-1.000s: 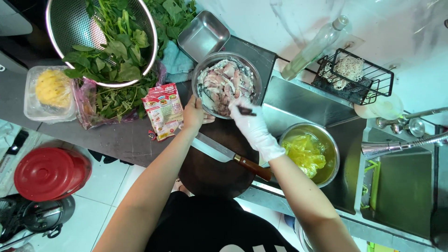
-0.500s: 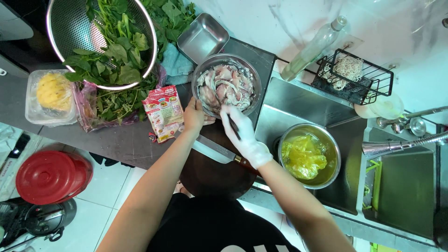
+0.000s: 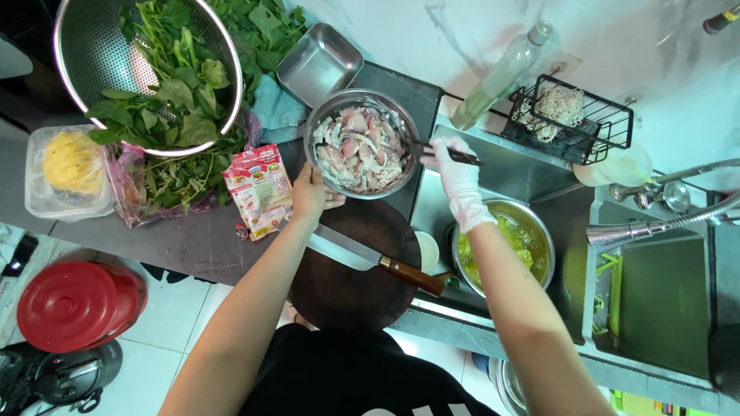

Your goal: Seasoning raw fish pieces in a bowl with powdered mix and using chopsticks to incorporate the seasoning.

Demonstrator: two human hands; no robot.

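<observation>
At centre of desk, left hand, bare, grips near rim of 1 steel bowl w/ pale raw meat pieces. Right hand, in white glove, is closed round 1 dark thin utensil; can't tell if it's a single stick or a pair. Its long axis runs roughly left-right, slight tilt, far tip pointing into bowl at its right rim, other end sticking out past glove toward the rack.

Just below bowl: 1 round dark cutting board, 1 knife lying flat on it, blade pointing up-left, wooden handle down-right. Beside board, 1 small white cup, then 1 steel pot w/ yellow-green liquid, under right forearm.

Left of bowl: 1 red-white seasoning packet, 1 steel colander of leafy greens, more greens in plastic bag under it, 1 clear tub w/ yellow food. Above bowl: 1 empty square steel tray. Right: 1 clear bottle, tilted; 1 black wire rack w/ pale noodles. Floor, lower left: 1 red lid.
</observation>
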